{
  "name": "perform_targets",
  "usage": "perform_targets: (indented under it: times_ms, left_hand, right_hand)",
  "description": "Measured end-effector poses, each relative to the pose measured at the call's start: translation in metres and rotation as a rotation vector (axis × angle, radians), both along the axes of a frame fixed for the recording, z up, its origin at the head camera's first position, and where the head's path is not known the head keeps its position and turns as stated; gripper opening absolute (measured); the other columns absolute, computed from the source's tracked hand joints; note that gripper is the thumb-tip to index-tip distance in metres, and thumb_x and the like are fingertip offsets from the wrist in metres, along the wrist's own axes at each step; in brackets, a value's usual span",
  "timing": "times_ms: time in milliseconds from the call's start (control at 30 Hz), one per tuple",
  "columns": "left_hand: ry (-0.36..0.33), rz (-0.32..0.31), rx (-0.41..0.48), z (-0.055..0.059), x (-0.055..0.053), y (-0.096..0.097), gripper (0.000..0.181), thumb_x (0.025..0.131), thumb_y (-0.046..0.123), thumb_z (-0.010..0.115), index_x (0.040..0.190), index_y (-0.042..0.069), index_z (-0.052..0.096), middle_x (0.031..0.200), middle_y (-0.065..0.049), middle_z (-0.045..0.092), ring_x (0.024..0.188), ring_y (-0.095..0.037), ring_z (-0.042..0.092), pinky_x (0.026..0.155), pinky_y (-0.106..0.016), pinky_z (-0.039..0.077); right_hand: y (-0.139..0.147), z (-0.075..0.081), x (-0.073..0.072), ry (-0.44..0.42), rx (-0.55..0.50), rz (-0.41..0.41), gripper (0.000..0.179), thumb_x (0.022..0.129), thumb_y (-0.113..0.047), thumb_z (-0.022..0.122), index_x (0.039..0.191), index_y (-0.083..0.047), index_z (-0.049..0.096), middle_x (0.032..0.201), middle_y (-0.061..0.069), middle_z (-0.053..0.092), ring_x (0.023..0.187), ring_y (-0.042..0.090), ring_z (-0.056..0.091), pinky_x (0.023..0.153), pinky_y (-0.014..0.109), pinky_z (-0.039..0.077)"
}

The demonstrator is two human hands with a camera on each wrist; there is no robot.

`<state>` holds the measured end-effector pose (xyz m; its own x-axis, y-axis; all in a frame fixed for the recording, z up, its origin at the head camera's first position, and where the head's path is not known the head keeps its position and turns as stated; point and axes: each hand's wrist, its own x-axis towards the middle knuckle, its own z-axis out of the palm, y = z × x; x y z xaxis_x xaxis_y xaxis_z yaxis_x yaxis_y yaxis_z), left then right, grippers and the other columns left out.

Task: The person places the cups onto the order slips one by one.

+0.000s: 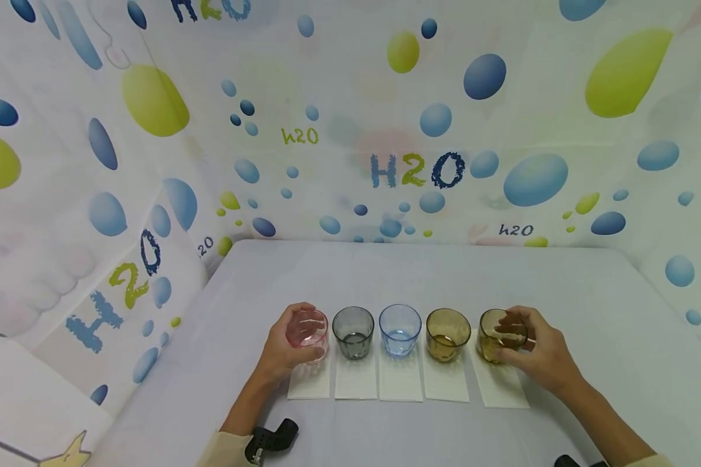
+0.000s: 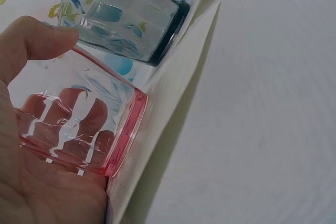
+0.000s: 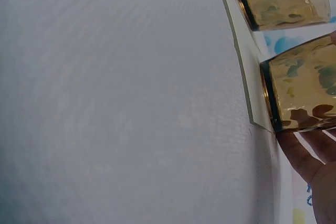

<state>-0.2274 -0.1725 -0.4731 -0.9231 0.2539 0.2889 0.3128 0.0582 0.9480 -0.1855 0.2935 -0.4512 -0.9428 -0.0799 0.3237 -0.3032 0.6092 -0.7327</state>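
Observation:
Five tinted glasses would be several in a row across the white table (image 1: 397,428), each upright at the far end of a white card (image 1: 309,383). At the left end my left hand (image 1: 280,347) grips a pink glass (image 1: 308,334), thumb at its near side and fingers curled behind; the fingers show through the clear wall in the left wrist view. My right hand (image 1: 543,353) holds the rightmost amber glass (image 1: 492,332) the same way, with fingertips low by its base in the right wrist view. Between them stand a grey glass (image 1: 353,334), a blue glass (image 1: 400,331) and another amber glass (image 1: 447,336).
The rightmost card (image 1: 505,389) lies slightly turned and a little apart from the others. A patterned backdrop (image 1: 350,130) with coloured drops rises behind the table and along its sides. A black wrist device (image 1: 271,441) sits at my left sleeve.

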Motion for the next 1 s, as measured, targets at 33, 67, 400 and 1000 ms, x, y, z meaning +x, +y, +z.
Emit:
perform_targets:
  times_ms: [33, 67, 400, 1000]
  left_hand:
    - [-0.007, 0.006, -0.007, -0.0006, 0.0004, -0.0001, 0.074, 0.072, -0.008, 0.079, 0.137, 0.0, 0.046, 0.13, -0.025, 0.06, 0.121, -0.04, 0.059, 0.099, -0.031, 0.052]
    - [-0.015, 0.01, -0.01, -0.0011, 0.0007, -0.0002, 0.074, 0.072, -0.008, 0.079, 0.137, 0.001, 0.046, 0.13, -0.024, 0.06, 0.121, -0.04, 0.059, 0.099, -0.031, 0.053]
    - [-0.02, -0.008, 0.022, -0.0013, -0.0015, 0.0001, 0.078, 0.07, -0.008, 0.081, 0.139, -0.001, 0.045, 0.131, -0.025, 0.06, 0.12, -0.037, 0.06, 0.1, -0.034, 0.053]
    - [0.006, -0.024, -0.021, 0.003, -0.0069, -0.009, 0.092, 0.066, -0.004, 0.087, 0.145, 0.002, 0.04, 0.136, -0.022, 0.059, 0.128, -0.038, 0.055, 0.108, -0.033, 0.046]
  right_hand:
    - [0.0006, -0.0005, 0.0003, -0.009, 0.001, 0.0, 0.068, 0.077, -0.009, 0.084, 0.135, -0.001, 0.049, 0.119, 0.015, 0.068, 0.101, 0.005, 0.064, 0.081, 0.016, 0.054]
    - [0.001, -0.001, 0.0003, -0.016, 0.001, 0.002, 0.068, 0.077, -0.008, 0.084, 0.135, -0.002, 0.048, 0.119, 0.014, 0.068, 0.102, 0.005, 0.063, 0.081, 0.017, 0.054]
    - [0.0036, -0.003, -0.0036, -0.019, 0.03, 0.045, 0.073, 0.077, -0.012, 0.087, 0.137, -0.003, 0.044, 0.12, 0.013, 0.066, 0.103, 0.012, 0.064, 0.081, 0.022, 0.055]
    - [0.0005, -0.0027, -0.0078, -0.166, 0.135, 0.086, 0.103, 0.078, -0.037, 0.088, 0.155, -0.006, 0.026, 0.133, 0.02, 0.057, 0.12, 0.041, 0.061, 0.098, 0.056, 0.049]
